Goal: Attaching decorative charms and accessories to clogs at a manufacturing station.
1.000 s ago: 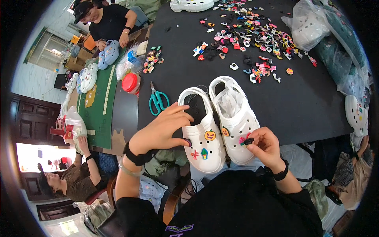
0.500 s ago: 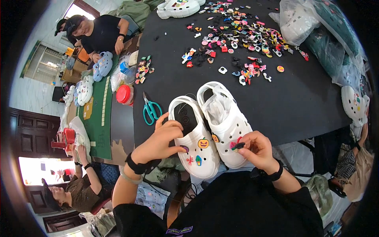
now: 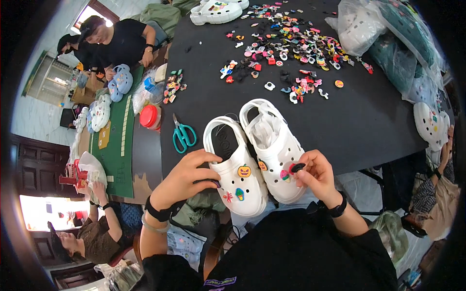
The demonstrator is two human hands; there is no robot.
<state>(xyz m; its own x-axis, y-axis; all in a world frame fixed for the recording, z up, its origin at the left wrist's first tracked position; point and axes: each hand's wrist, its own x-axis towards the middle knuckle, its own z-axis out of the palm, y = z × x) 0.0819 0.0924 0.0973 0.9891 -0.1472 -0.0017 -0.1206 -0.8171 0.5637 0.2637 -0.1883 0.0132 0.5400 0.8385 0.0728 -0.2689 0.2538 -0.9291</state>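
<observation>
A pair of white clogs stands side by side in front of me. The left clog (image 3: 252,203) carries a pumpkin charm (image 3: 244,170), a blue-green charm (image 3: 239,194) and a red charm (image 3: 228,196). On the right clog (image 3: 286,194) sit an orange charm (image 3: 262,165) and a pink-and-green cupcake charm (image 3: 285,176). My right hand (image 3: 316,178) pinches a shoe charm (image 3: 297,168), black behind with a red edge, close over the right clog's toe. My left hand (image 3: 187,174) is open, fingers and thumb apart, the fingertips by the left clog's opening; a small dark spot shows at its thumb tip.
Teal-handled scissors (image 3: 184,136) lie left of the clogs, near a red-lidded jar (image 3: 150,116). Loose charms (image 3: 310,48) spread over the black table (image 3: 369,126). Bagged clogs (image 3: 398,43) are at the far right, another white pair (image 3: 218,13) at the back. Other people work at the left.
My right hand has lifted and turned slightly, uncovering the cupcake charm on the right clog. My left thumb has drawn back from the left clog's side. The whole view has shifted slightly.
</observation>
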